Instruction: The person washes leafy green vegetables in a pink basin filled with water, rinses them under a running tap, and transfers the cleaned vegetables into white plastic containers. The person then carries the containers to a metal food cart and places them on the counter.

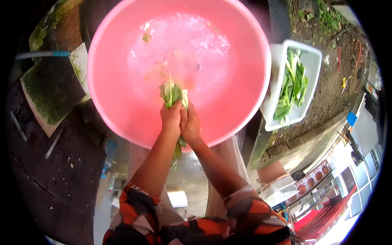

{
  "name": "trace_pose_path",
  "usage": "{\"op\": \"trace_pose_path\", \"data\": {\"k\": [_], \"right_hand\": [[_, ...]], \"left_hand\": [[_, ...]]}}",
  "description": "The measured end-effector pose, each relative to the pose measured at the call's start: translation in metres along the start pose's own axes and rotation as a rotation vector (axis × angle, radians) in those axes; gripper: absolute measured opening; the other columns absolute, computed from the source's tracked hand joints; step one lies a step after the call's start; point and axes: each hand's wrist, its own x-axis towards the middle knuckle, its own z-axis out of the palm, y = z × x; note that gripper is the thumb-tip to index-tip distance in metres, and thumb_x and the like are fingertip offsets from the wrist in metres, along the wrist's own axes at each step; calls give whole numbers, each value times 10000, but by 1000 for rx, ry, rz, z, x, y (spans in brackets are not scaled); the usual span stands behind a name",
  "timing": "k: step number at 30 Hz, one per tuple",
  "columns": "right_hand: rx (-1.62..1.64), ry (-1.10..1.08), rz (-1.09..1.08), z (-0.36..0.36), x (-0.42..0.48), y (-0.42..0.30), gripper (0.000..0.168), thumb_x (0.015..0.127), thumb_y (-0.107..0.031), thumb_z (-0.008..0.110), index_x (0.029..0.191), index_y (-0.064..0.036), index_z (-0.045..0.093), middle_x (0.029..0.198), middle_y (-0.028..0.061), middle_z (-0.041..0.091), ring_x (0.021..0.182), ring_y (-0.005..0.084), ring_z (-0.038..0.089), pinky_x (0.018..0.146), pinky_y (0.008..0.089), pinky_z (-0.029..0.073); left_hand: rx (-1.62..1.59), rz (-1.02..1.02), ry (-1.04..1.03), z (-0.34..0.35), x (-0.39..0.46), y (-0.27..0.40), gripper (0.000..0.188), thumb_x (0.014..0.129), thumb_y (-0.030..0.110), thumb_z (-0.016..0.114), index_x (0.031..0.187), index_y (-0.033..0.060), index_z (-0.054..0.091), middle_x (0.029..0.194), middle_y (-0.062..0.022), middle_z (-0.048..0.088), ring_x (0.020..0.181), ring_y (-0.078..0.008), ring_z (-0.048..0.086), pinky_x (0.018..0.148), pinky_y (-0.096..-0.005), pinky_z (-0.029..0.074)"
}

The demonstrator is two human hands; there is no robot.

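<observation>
Both of my hands are together over the near part of a large round pink plastic basin (235, 92). A leafy green vegetable with pale stalks (171, 92) is gripped between them. My left hand (171, 118) closes around the leafy side, and my right hand (191, 122) presses against it, with a pale stalk end standing up between the thumbs. More leaves (177, 151) hang below the wrists at the basin's near rim. Shiny patches and a few small leaf scraps (147, 37) show in the basin. The palms and most fingers are hidden.
A white plastic tub (309, 98) holding several leafy greens (294, 85) stands right of the basin, beside bare soil (333, 82). A grey hose with a blue end (61, 54) lies at the left, near mossy slabs (52, 88) and a dark surface (55, 177).
</observation>
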Motion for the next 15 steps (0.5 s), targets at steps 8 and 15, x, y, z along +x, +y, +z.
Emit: {"op": "trace_pose_path", "data": {"k": [8, 15], "right_hand": [[-35, 221, -646, -61, 29, -127, 423, 878, -161, 463, 1262, 0, 391, 1086, 207, 521, 941, 373, 511, 823, 391, 404], [138, 96, -9, -16, -18, 19, 397, 858, -207, 425, 1223, -54, 451, 1045, 212, 560, 919, 382, 532, 771, 444, 412]], "left_hand": [[-72, 416, -287, 93, -91, 121, 242, 810, 49, 570, 1043, -12, 546, 902, -36, 574, 763, -104, 552, 637, -237, 456], [155, 118, -44, 15, -24, -14, 302, 815, 83, 580, 1098, -10, 537, 905, -34, 587, 760, -103, 561, 643, -246, 462]]}}
